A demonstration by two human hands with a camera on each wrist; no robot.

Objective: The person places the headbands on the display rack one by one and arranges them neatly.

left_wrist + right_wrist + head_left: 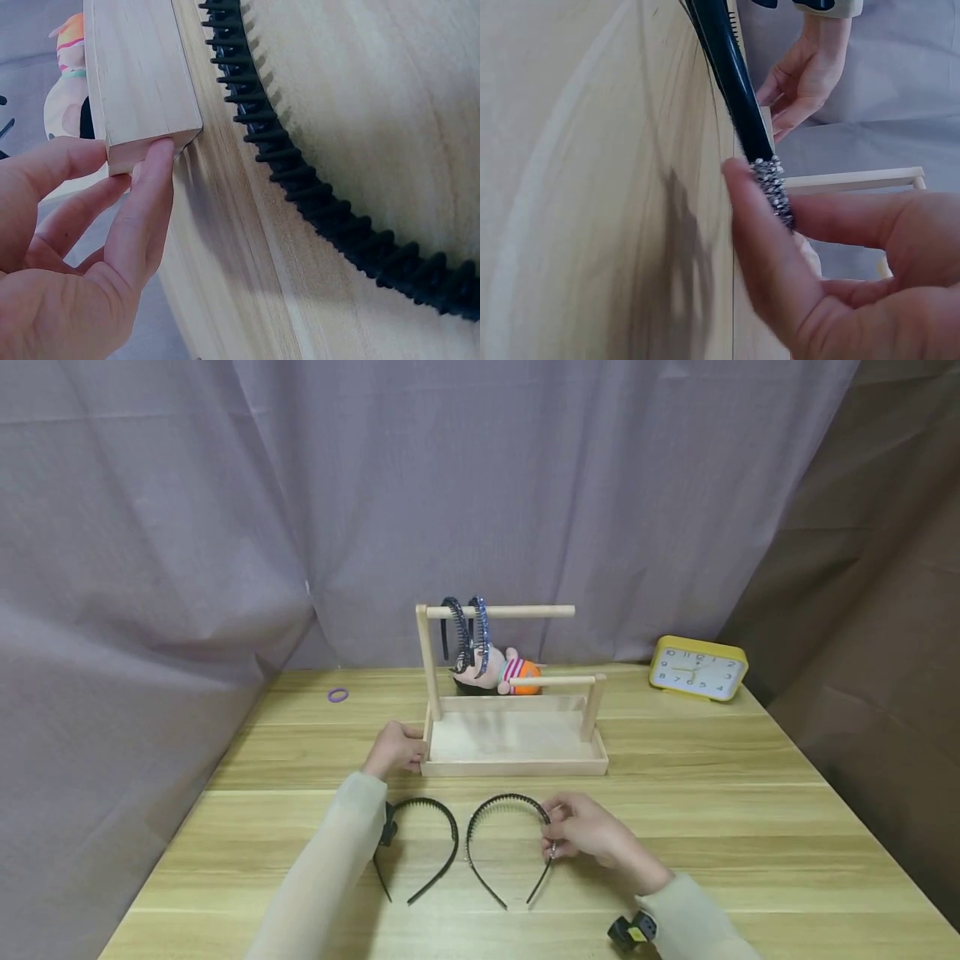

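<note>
A pale wooden rack (pixel 513 768) has a shallow tray at its base and two horizontal bars. My left hand (pixel 396 748) holds the tray's left front corner, its thumb and fingers pressed against the end (pixel 146 142). A black headband with a sparkly side (pixel 512 797) is pinched by its right side between the thumb and fingers of my right hand (pixel 588 831); the silvery beads (pixel 771 187) show between the fingertips. Beside it, a plain black toothed headband (pixel 454 835) lies near my left forearm, which partly covers it. Two glittery headbands (pixel 481 627) hang on the upper bar's left part.
Behind the rack lies a plush doll (pixel 491 668) in a striped top and orange bottoms. A yellow clock (pixel 697 669) stands at the back right. Back left on the wooden table (pixel 712 810) is a purple ring (pixel 337 695). Grey cloth (pixel 450 485) hangs behind.
</note>
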